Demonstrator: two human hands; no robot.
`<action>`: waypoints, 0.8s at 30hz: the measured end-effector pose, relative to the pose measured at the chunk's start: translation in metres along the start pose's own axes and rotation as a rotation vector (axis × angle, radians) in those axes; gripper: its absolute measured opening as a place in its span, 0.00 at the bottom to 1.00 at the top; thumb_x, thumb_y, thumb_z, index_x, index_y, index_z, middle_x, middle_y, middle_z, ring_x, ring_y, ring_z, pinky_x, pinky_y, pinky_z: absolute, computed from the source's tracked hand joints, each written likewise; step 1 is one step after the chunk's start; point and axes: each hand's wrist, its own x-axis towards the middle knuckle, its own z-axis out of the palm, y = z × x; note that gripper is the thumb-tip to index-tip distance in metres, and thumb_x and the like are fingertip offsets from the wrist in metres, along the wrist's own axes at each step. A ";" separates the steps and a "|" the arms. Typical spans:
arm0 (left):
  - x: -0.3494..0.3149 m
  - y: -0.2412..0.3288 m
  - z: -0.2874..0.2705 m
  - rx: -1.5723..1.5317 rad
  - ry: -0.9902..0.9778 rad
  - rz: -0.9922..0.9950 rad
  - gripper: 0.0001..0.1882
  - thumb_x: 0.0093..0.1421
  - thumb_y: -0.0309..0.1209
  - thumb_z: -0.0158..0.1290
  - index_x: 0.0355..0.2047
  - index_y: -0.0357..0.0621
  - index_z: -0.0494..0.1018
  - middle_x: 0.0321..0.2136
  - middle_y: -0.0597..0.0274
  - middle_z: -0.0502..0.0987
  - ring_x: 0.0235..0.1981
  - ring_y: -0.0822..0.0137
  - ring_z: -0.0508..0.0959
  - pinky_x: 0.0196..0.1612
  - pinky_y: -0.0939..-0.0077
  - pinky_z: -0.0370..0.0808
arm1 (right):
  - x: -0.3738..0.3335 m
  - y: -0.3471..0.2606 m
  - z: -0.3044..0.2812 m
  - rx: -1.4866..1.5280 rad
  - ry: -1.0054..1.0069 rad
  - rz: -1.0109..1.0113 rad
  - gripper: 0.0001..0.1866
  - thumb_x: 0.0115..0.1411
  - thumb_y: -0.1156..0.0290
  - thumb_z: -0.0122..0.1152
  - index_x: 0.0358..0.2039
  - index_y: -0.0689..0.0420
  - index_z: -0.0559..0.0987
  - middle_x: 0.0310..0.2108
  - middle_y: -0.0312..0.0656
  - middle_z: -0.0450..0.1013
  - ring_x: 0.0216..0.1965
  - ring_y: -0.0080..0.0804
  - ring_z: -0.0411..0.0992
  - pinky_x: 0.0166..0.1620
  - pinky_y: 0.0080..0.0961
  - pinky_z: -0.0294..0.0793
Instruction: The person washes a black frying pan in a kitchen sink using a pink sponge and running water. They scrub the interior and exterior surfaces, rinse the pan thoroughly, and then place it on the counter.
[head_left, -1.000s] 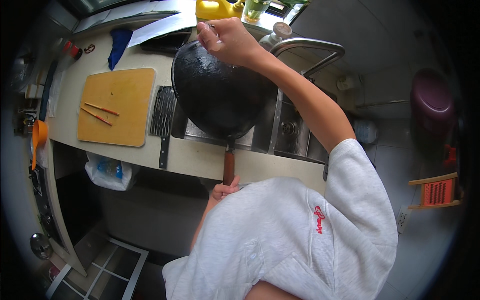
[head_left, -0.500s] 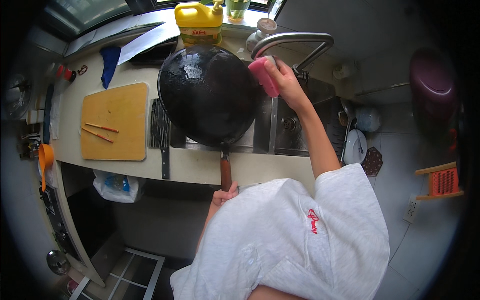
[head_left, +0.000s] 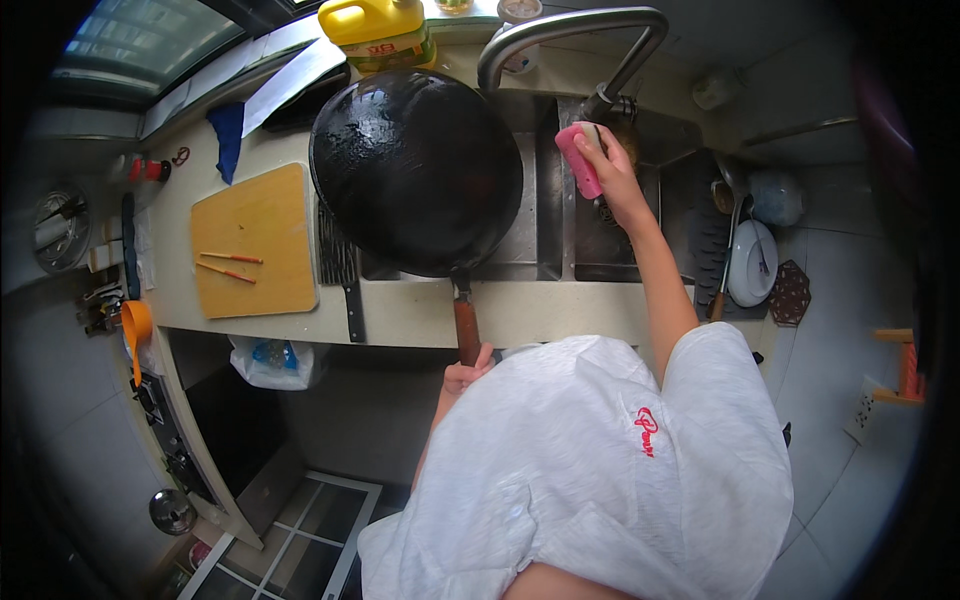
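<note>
A black wok [head_left: 415, 175] with a wet, shiny outer side faces me, bottom outward, over the left part of the steel sink [head_left: 548, 215]. Its brown wooden handle [head_left: 466, 325] points toward me, and my left hand [head_left: 466, 374] is closed round the handle's end. My right hand [head_left: 613, 170] grips a pink sponge [head_left: 579, 163] above the right basin, to the right of the wok and apart from it. The curved steel faucet [head_left: 570, 22] arches just beyond that hand. Part of the left basin is hidden behind the wok.
Left of the wok lie a black cleaver [head_left: 343, 265] and a wooden cutting board [head_left: 255, 240] with a pair of chopsticks [head_left: 230, 265] on it. A yellow jug [head_left: 378, 32] stands behind. Right of the sink are a white plate [head_left: 752, 262] and a dark drain mat [head_left: 706, 215].
My right hand has moved the pink sponge away from the wok's right edge, rightward over the right basin. My left hand still holds the handle. The whole view has shifted slightly.
</note>
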 end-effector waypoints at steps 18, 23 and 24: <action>0.039 -0.028 0.023 -0.199 -0.464 0.105 0.08 0.44 0.24 0.47 0.19 0.45 0.58 0.18 0.65 0.69 0.22 0.73 0.70 0.26 0.79 0.70 | 0.121 0.032 -0.117 0.043 0.155 0.207 0.24 0.55 0.56 0.63 0.47 0.54 0.69 0.32 0.36 0.73 0.26 0.23 0.72 0.24 0.21 0.72; 0.040 -0.031 0.024 -0.243 -0.465 0.075 0.10 0.48 0.22 0.49 0.19 0.45 0.59 0.17 0.65 0.68 0.18 0.73 0.69 0.24 0.78 0.70 | 0.130 0.046 -0.124 0.057 0.121 0.162 0.23 0.56 0.57 0.63 0.47 0.55 0.70 0.32 0.37 0.73 0.26 0.24 0.72 0.24 0.21 0.72; 0.040 -0.030 0.016 -0.242 -0.474 0.056 0.10 0.49 0.22 0.49 0.19 0.45 0.59 0.17 0.65 0.68 0.18 0.73 0.69 0.24 0.78 0.70 | 0.128 0.047 -0.121 0.050 0.137 0.158 0.23 0.56 0.57 0.63 0.46 0.55 0.71 0.32 0.37 0.73 0.26 0.24 0.72 0.24 0.21 0.72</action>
